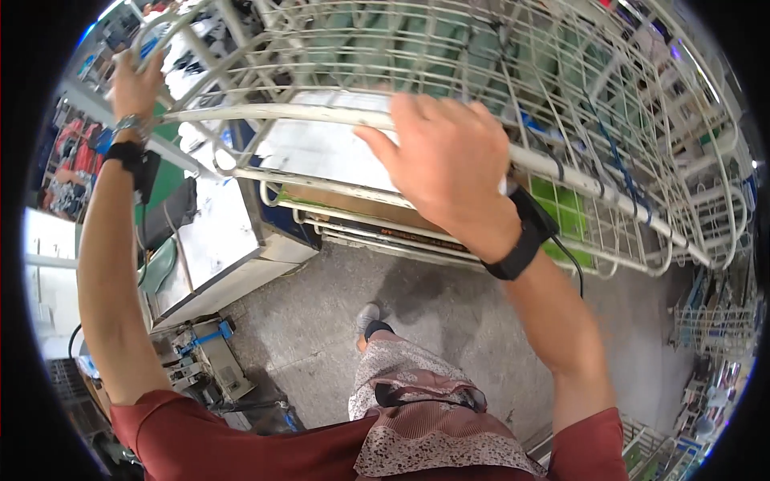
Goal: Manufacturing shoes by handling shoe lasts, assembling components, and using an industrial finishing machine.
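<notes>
A large white wire cart [289,113] fills the upper part of the head view, its front rail running across and down to the right. My right hand [449,156] lies over that rail, fingers curled over the far side and thumb stretched along it. Farther left, my left hand [136,90] is on the cart's tubular end frame, its fingers bent around the tube; part of that grip is hidden. Folded green cloth [385,48] sits behind the wires. A white sheet-like surface [321,148] shows below the rail.
A white-topped worktable [212,232] stands close at the left, with dark and green cloth on it. Below it is a sewing-machine-like device [212,361] near the floor. Wire racks [714,321] stand at the right. My foot [367,317] rests on grey floor.
</notes>
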`<state>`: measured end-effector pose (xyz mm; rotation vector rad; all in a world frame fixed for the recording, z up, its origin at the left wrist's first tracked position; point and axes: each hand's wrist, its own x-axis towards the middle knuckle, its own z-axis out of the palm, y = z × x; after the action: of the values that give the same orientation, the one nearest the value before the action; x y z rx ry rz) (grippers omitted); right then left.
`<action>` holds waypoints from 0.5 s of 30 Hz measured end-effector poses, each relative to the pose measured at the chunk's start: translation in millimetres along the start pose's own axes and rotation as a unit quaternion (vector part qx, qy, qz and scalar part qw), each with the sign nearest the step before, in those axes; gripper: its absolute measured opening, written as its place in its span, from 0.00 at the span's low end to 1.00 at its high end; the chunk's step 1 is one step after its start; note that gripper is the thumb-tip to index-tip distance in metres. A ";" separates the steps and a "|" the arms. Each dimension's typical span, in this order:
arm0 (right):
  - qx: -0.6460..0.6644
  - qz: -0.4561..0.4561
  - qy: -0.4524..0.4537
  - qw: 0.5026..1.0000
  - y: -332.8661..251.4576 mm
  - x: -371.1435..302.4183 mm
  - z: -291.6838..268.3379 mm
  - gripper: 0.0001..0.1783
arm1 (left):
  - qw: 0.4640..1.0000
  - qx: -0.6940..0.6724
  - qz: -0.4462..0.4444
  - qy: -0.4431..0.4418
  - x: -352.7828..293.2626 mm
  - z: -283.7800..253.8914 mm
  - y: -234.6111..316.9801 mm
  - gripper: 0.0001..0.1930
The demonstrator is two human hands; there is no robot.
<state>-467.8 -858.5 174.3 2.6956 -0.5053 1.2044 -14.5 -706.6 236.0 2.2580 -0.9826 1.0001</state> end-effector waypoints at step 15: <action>-0.138 0.049 -0.081 0.986 -1.1 40.3 25.7 0.14 | 0.857 -0.245 -0.374 -0.258 -448.0 -122.8 45.2 0.25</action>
<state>-424.5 -874.1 187.2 2.5655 -0.7748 0.8635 -315.0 -467.4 -29.1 2.1666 -0.3720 -0.1915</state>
